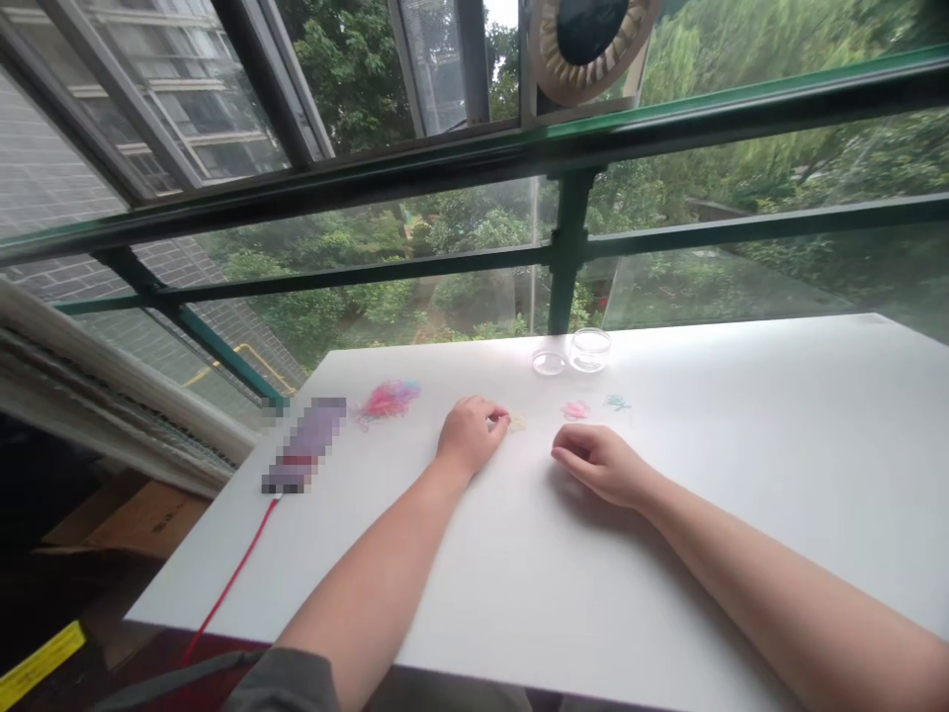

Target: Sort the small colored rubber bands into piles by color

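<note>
My left hand (pixel 472 435) rests on the white table (pixel 474 593) with thumb and forefinger pinched together, right at a small pale-yellow pile (pixel 517 422). Whatever is between those fingertips is too small to make out. To its right, my right hand (pixel 599 463) is curled closed, thumb against the fingers; anything inside is hidden. Just beyond it lie a small pink pile (pixel 575 409) and a small teal pile (pixel 617 402). A larger mixed heap (pixel 389 400), mostly pink and red with some blue, lies left of my left hand. The piles look like tiny thin elastic bands.
A clear round container (pixel 590 351) and a shallow clear dish or lid (pixel 549 363) stand near the far edge. At the left lies a blurred-out phone-like object (pixel 305 445) with a red cable (pixel 235 574) running off the table. Green-framed windows rise behind.
</note>
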Action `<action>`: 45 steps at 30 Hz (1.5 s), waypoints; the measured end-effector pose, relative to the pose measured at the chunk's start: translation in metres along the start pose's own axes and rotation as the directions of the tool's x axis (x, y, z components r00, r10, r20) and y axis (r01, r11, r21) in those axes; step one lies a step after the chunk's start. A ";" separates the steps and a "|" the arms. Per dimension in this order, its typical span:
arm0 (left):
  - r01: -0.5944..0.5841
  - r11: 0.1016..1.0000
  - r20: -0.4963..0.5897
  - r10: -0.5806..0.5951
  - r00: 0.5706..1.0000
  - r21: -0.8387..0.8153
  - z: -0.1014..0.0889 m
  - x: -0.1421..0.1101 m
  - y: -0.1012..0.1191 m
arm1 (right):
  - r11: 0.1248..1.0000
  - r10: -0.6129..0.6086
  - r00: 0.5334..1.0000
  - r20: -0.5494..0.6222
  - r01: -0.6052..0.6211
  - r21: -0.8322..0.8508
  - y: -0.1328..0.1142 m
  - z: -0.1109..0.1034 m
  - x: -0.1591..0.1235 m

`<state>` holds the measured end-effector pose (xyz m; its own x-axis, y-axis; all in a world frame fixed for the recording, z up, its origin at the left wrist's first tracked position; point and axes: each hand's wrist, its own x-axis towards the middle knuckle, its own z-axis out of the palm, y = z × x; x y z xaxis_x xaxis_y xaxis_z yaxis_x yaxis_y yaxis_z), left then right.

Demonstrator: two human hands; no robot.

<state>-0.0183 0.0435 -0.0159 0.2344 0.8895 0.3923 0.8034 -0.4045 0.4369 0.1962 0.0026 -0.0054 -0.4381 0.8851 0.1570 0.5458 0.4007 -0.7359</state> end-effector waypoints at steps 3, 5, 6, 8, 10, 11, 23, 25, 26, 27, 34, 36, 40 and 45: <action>0.002 1.000 -0.013 -0.003 1.000 -0.016 0.001 0.000 0.001 | 1.000 -0.005 1.000 0.005 0.005 -0.018 0.004 0.000 0.000; 0.009 1.000 -0.029 -0.010 1.000 -0.030 0.002 -0.001 0.001 | 0.999 -0.014 1.000 0.004 0.014 -0.029 0.005 -0.001 0.001; 0.014 0.999 -0.036 -0.015 0.999 -0.036 0.002 -0.001 0.001 | 0.999 -0.018 1.000 0.005 0.018 -0.033 0.006 -0.001 0.001; 0.025 0.999 -0.040 -0.027 0.999 -0.042 0.003 -0.001 0.000 | 0.999 -0.023 1.000 0.003 0.023 -0.035 0.006 -0.001 0.002; 0.033 0.999 -0.031 -0.034 0.999 -0.034 0.005 -0.001 -0.001 | 0.999 -0.018 1.000 0.000 0.018 -0.030 0.005 -0.001 0.002; 0.035 0.999 -0.022 -0.036 0.999 -0.025 0.006 -0.001 -0.001 | 1.000 -0.013 1.000 -0.001 0.013 -0.025 0.005 -0.001 0.002; 0.257 0.966 -0.040 -0.257 0.966 -0.016 -0.034 -0.007 -0.036 | 0.999 -0.028 0.998 -0.063 0.027 -0.020 0.017 -0.001 0.004; 0.425 0.904 -0.012 -0.424 0.905 0.052 -0.051 -0.009 -0.055 | 1.000 -0.030 0.998 -0.061 0.030 0.000 0.018 -0.001 0.003; 0.464 0.883 -0.024 -0.463 0.886 0.069 -0.058 -0.011 -0.064 | 1.000 -0.026 0.998 -0.057 0.027 0.008 0.018 -0.002 0.003; 0.503 0.860 -0.042 -0.501 0.864 0.086 -0.065 -0.013 -0.073 | 1.000 -0.023 0.998 -0.053 0.024 0.011 0.017 -0.002 0.003; 0.603 0.786 -0.059 -0.601 0.797 0.136 -0.077 -0.018 -0.100 | 0.999 -0.031 0.998 -0.053 0.030 -0.021 0.010 -0.004 0.002; 0.595 0.793 -0.056 -0.593 0.803 0.134 -0.073 -0.017 -0.099 | 0.999 -0.026 0.999 -0.044 0.025 -0.025 0.009 -0.005 0.002; 0.576 0.808 -0.078 -0.571 0.817 0.124 -0.070 -0.014 -0.099 | 1.000 -0.003 1.000 -0.023 0.003 0.010 0.007 -0.004 0.002; 0.540 0.839 -0.161 -0.525 0.836 0.064 -0.074 -0.013 -0.103 | 0.999 0.023 1.000 -0.011 -0.022 0.031 0.007 -0.003 0.001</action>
<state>-0.1445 0.0573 -0.0062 -0.3142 0.9215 0.2282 0.8359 0.1546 0.5267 0.2020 0.0072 -0.0083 -0.4181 0.8964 0.1473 0.5328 0.3733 -0.7594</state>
